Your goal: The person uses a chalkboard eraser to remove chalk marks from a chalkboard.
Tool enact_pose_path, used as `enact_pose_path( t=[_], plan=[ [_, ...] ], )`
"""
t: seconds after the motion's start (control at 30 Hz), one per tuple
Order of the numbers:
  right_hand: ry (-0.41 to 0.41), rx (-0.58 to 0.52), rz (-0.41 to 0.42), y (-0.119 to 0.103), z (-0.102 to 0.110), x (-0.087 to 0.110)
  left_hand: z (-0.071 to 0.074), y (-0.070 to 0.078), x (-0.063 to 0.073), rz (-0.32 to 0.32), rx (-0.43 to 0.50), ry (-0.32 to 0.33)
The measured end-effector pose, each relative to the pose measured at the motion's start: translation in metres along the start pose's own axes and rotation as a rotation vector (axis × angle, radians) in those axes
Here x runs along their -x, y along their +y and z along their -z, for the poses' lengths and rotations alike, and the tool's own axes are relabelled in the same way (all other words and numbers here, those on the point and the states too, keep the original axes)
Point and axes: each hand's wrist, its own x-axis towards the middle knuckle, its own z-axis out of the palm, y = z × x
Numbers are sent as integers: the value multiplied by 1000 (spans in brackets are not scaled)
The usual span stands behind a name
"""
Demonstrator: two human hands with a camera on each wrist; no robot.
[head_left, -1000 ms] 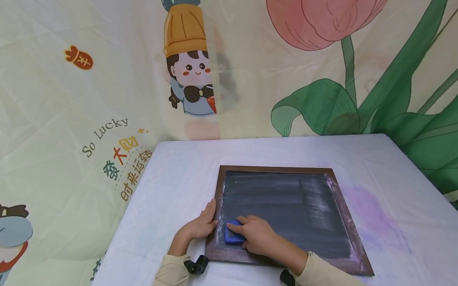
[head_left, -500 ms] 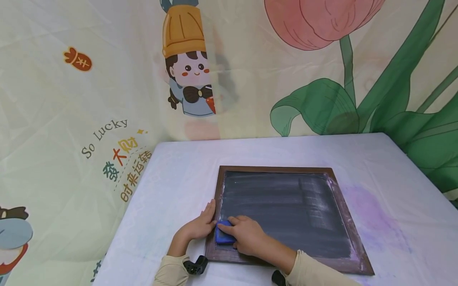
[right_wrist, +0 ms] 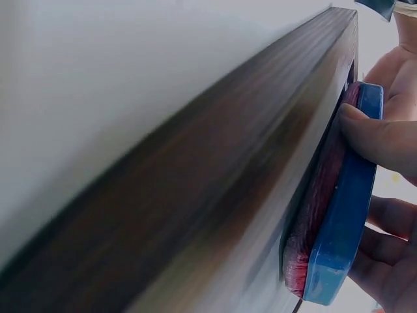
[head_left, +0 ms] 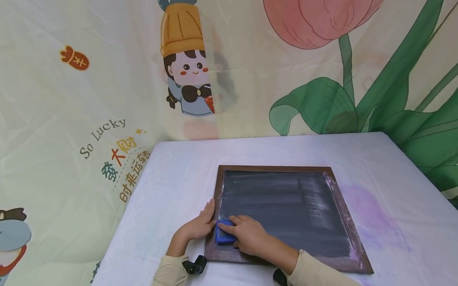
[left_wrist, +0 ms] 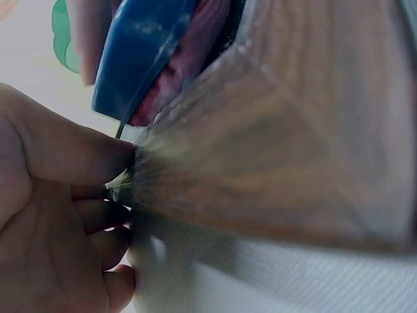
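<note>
A small blackboard [head_left: 264, 202] with a brown wooden frame [head_left: 275, 169] lies on the table. My right hand [head_left: 250, 235] grips a blue eraser [head_left: 224, 236] at the board's lower left, up against the frame's left side. The eraser's reddish pad [right_wrist: 316, 215] faces the board surface, and my right thumb [right_wrist: 381, 137] lies along its side. My left hand [head_left: 196, 227] presses against the outer left edge of the frame with fingers straight. In the left wrist view, the left thumb [left_wrist: 78, 153] touches the frame's edge close to the eraser.
A pale cloth covers the table [head_left: 186, 159], with a purple stain [head_left: 368, 210] right of the board. Whitish chalk smears [head_left: 318, 202] mark the board's right part. A printed curtain [head_left: 243, 79] hangs behind the table and at its left.
My right hand has slid the eraser left across the board to the frame's left side, then stayed there over the last half second. The left hand has kept its place.
</note>
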Motion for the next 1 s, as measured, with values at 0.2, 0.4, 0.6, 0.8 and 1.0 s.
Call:
enact_pose_path(
  t=[0.2, 0.4, 0.6, 0.8, 1.0],
  plan=[
    [24, -13, -16, 11, 0, 10, 2, 1, 1, -12, -7, 14],
    [10, -45, -39, 23, 1, 23, 1, 0, 2, 5, -10, 19],
    [14, -72, -54, 31, 2, 34, -1, -1, 1, 19, -8, 19],
    [29, -100, -55, 41, 1, 44, -2, -1, 1, 30, -2, 25],
    [40, -118, -63, 53, 2, 56, -3, 1, 0, 29, -8, 27]
  ],
)
